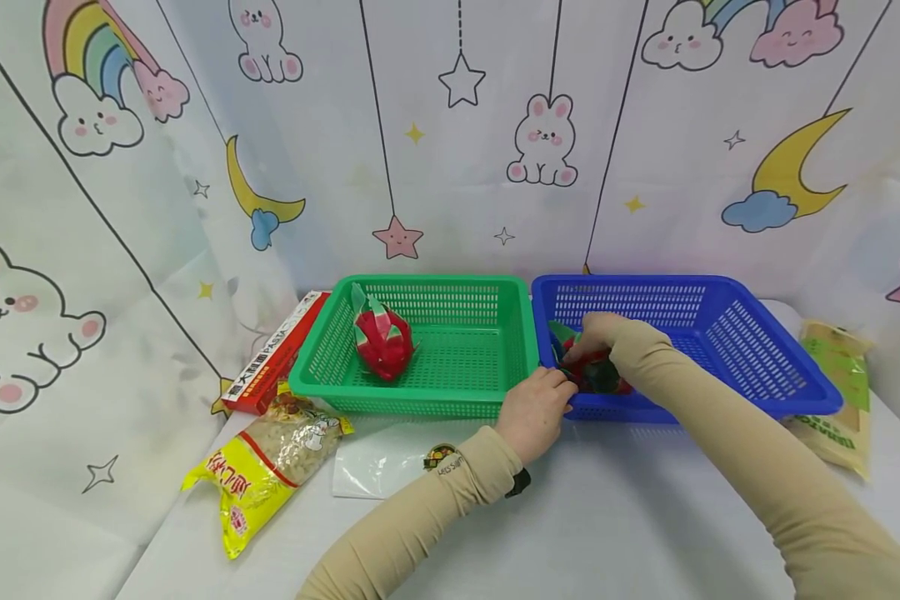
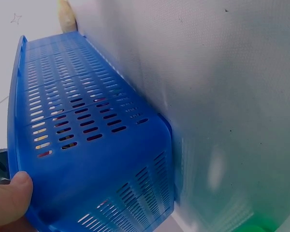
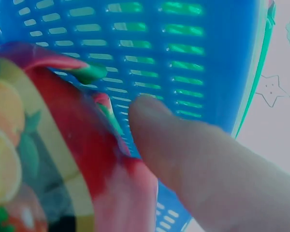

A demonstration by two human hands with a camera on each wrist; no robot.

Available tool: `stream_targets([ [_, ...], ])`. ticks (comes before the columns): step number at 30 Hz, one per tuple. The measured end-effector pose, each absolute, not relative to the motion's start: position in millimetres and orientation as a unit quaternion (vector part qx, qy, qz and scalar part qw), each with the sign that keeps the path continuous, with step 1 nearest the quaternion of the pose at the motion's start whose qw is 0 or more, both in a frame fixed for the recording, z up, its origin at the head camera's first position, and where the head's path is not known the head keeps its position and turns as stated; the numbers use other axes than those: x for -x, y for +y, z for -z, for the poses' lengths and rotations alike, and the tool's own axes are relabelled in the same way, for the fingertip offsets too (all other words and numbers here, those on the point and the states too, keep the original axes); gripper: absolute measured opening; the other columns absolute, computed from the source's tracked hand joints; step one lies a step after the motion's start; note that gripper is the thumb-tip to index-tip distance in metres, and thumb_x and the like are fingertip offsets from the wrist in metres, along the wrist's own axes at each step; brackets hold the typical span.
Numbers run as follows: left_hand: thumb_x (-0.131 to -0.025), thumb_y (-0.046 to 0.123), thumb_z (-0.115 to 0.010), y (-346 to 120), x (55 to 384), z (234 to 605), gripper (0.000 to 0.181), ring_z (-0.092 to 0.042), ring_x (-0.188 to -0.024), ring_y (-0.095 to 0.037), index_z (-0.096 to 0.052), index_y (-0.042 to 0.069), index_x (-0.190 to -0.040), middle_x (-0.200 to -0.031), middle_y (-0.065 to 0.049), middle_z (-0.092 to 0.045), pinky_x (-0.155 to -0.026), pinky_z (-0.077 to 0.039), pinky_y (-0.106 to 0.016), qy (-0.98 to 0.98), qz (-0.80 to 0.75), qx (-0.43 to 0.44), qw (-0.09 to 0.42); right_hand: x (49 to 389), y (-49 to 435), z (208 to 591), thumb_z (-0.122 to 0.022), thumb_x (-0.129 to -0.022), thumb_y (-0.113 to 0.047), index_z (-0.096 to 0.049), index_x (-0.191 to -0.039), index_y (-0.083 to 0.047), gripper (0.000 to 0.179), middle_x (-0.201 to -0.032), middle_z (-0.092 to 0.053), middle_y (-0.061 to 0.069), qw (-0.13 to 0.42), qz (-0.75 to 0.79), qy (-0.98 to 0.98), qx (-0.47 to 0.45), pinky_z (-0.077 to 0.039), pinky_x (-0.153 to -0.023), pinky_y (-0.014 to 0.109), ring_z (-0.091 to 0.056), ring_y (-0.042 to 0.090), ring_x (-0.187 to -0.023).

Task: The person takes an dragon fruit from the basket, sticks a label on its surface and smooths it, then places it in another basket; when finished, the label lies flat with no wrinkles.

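My left hand (image 1: 534, 414) grips the front-left rim of the blue basket (image 1: 720, 406), its thumb on the outside in the left wrist view. Inside that corner, my right hand (image 1: 603, 332) reaches down over a red dragon fruit (image 1: 624, 387) with green-tipped scales. In the right wrist view a digit lies along the dragon fruit (image 3: 106, 159), which carries a printed fruit label (image 3: 19, 154). The other fingers are hidden there. A second red dragon fruit (image 1: 385, 343) sits at the left of the green basket (image 1: 420, 402).
Left of the green basket lie a red pasta box (image 1: 277, 354) and a yellow snack bag (image 1: 273, 462). A flat clear packet (image 1: 378, 467) with a round logo lies in front. At the far right a tan-and-green bag (image 1: 840, 400) lies beside the blue basket. A patterned curtain (image 1: 450, 167) hangs behind.
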State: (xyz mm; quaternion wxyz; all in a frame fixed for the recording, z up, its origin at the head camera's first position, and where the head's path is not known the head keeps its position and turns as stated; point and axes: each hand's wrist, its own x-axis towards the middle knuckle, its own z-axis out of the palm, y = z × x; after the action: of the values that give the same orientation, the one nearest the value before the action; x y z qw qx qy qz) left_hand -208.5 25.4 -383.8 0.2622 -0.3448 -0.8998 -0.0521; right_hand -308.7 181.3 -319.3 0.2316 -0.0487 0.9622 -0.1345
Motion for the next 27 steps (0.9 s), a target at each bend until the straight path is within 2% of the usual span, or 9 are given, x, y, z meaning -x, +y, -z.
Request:
stream_targets([
  [5, -0.084, 0.021, -0.067, 26, 208, 384, 0.014, -0.057, -0.088, -0.007, -0.069, 0.018, -0.098, -0.092, 0.006, -0.064, -0.079, -0.047, -0.013, -0.898, 0.057, 0.346, 0.264, 308, 183, 317, -0.068, -0.079, -0.032, -0.055, -0.098, 0.005, 0.043, -0.087, -0.058, 0.014, 0.226, 0.138, 0.963, 0.046, -0.048, -0.063, 0.028, -0.054, 0.024, -0.077],
  [12, -0.085, 0.023, -0.066, 26, 208, 384, 0.015, -0.057, -0.088, -0.007, -0.069, 0.019, -0.099, -0.093, 0.007, -0.065, -0.079, -0.047, -0.013, -0.898, 0.05, 0.347, 0.264, 311, 187, 307, -0.067, -0.079, -0.027, -0.064, -0.095, 0.006, 0.037, -0.086, -0.065, 0.014, 0.207, 0.119, 0.968, 0.072, -0.05, -0.064, 0.03, -0.058, 0.023, -0.075],
  [17, -0.085, 0.022, -0.066, 26, 208, 383, 0.015, -0.057, -0.088, -0.007, -0.069, 0.019, -0.1, -0.093, 0.006, -0.065, -0.079, -0.047, -0.013, -0.9, 0.052, 0.346, 0.259, 312, 187, 294, -0.067, -0.079, -0.024, -0.064, -0.104, 0.008, 0.041, -0.097, -0.066, 0.021, 0.184, 0.117, 0.972, 0.09, -0.052, -0.069, 0.035, -0.063, 0.028, -0.082],
  [20, -0.085, 0.022, -0.066, 26, 208, 383, 0.016, -0.057, -0.088, -0.007, -0.069, 0.018, -0.1, -0.093, 0.006, -0.065, -0.079, -0.047, -0.013, -0.901, 0.052, 0.347, 0.256, 310, 188, 287, -0.065, -0.081, -0.022, -0.062, -0.11, 0.008, 0.042, -0.1, -0.064, 0.022, 0.183, 0.118, 0.972, 0.093, -0.051, -0.067, 0.033, -0.061, 0.029, -0.083],
  [23, -0.085, 0.022, -0.066, 26, 209, 383, 0.016, -0.057, -0.089, -0.007, -0.069, 0.018, -0.1, -0.093, 0.006, -0.065, -0.08, -0.047, -0.013, -0.9, 0.053, 0.349, 0.256, 308, 189, 281, -0.061, -0.082, -0.02, -0.061, -0.111, 0.007, 0.04, -0.104, -0.062, 0.023, 0.182, 0.122, 0.971, 0.095, -0.051, -0.064, 0.032, -0.062, 0.031, -0.082],
  [27, -0.086, 0.022, -0.066, 26, 208, 382, 0.016, -0.057, -0.089, -0.007, -0.069, 0.018, -0.1, -0.093, 0.006, -0.065, -0.081, -0.047, -0.014, -0.9, 0.051, 0.349, 0.255, 305, 190, 272, -0.06, -0.082, -0.02, -0.062, -0.11, 0.005, 0.038, -0.113, -0.059, 0.025, 0.173, 0.127, 0.972, 0.098, -0.052, -0.066, 0.036, -0.063, 0.035, -0.085],
])
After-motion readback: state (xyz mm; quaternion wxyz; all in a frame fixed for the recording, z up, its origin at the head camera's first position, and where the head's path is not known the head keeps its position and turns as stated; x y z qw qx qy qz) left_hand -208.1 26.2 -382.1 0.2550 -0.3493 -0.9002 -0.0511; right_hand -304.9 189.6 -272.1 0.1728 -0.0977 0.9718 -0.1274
